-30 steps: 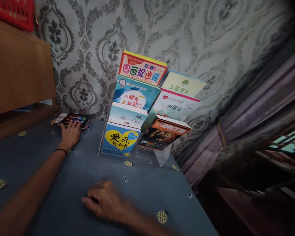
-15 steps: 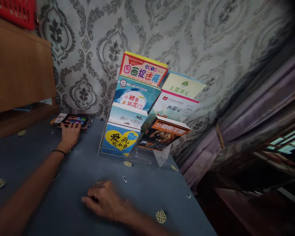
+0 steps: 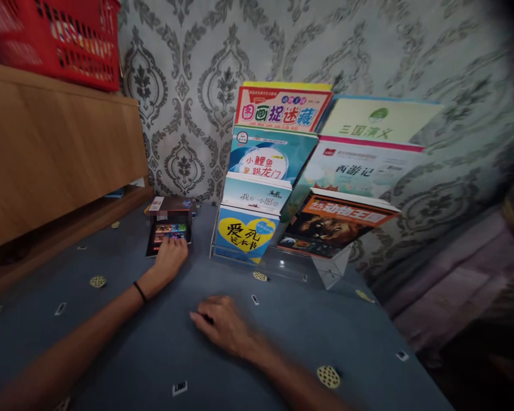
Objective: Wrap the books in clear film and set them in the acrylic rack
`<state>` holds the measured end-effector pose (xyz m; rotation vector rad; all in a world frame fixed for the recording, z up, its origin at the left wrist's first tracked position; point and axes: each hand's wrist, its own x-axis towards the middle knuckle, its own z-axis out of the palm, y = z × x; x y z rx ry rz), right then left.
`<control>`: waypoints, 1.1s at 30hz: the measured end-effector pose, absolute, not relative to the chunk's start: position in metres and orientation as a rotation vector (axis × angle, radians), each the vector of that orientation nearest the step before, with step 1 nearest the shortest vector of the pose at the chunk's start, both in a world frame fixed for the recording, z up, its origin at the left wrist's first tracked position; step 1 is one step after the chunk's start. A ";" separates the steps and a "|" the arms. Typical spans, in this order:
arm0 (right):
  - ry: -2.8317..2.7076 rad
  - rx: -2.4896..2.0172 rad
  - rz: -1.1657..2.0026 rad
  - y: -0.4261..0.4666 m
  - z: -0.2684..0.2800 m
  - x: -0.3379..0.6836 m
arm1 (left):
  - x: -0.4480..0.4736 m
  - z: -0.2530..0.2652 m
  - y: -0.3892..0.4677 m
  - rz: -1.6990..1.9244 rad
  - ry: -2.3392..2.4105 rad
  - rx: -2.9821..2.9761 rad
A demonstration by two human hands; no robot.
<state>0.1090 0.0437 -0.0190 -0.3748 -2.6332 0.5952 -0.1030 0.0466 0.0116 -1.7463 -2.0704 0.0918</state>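
My left hand [image 3: 172,256] lies over the near part of a dark book [image 3: 171,228] with small colourful pictures on its cover. Its fingers are bent against that cover, and the thumb is hard to make out. Just behind lies another book [image 3: 175,205], flat, with a white label. Resting on the table, my right hand [image 3: 223,322] is loosely curled with nothing visible in it. To its upper right, a clear display stand [image 3: 332,271] holds several upright books, among them a blue book with a yellow heart [image 3: 244,237] and a lion-covered book [image 3: 332,225].
A wooden cabinet [image 3: 60,154] stands at the left, with a red basket [image 3: 81,43] on top. Patterned wallpaper [image 3: 184,114] rises behind the blue-grey table [image 3: 154,354]. A pale purple curtain [image 3: 445,274] hangs on the right, past the table edge.
My left hand has drawn the dark book off the one beneath and towards me. The view has turned left, showing more of the basket. My right hand stays curled on the table.
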 end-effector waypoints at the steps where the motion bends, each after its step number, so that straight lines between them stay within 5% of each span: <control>1: -2.601 -0.358 0.591 0.044 -0.020 0.109 | -0.096 0.013 0.037 0.103 -2.063 -1.761; 12: -2.033 -0.405 0.551 0.042 -0.005 0.121 | -0.029 0.042 -0.024 0.070 -1.992 -2.445; 16: -2.115 -0.431 0.530 0.042 -0.005 0.120 | -0.066 0.033 -0.002 -0.146 -2.092 -2.193; 24: -2.566 0.081 0.188 0.038 -0.012 0.117 | -0.098 0.019 0.003 -0.023 -2.318 -1.897; 33: -2.575 -0.091 0.207 0.021 -0.014 0.129 | -0.084 0.029 -0.005 0.163 -2.366 -1.890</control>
